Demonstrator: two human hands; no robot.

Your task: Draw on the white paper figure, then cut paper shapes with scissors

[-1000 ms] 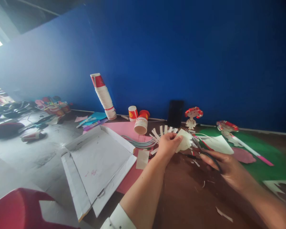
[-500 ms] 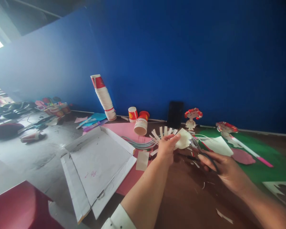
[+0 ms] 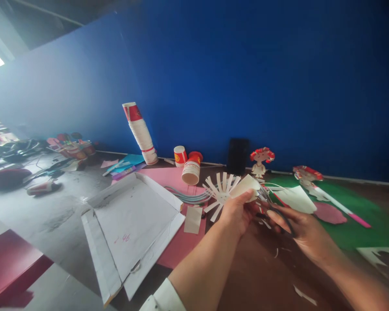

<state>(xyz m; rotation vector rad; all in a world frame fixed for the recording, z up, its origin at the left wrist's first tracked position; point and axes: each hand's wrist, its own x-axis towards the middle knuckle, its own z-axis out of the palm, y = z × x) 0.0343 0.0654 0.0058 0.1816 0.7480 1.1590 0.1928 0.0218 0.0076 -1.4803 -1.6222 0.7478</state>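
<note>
My left hand point(image 3: 238, 212) pinches a cream paper piece point(image 3: 245, 185) between thumb and fingers. Scissors point(image 3: 282, 216) are in my right hand point(image 3: 300, 226), with their blades at the right edge of that paper. Just left of the paper lies a white paper shape cut into a fan of strips point(image 3: 221, 192). A paper doll with red curled hair point(image 3: 262, 162) stands behind my hands against the blue wall. The fingertips of my left hand are partly hidden near the scissors.
A tall leaning stack of paper cups point(image 3: 141, 136) stands at the back, with shorter cups point(image 3: 190, 172) beside it. A white box lid point(image 3: 134, 224) lies left. A pink-tipped marker point(image 3: 343, 205) rests on green paper point(image 3: 350, 233) at right. Paper scraps point(image 3: 304, 295) dot the brown table.
My left hand has moved slightly right and down along the cream paper, uncovering more of the strip fan. My right hand with the scissors has shifted only a little.
</note>
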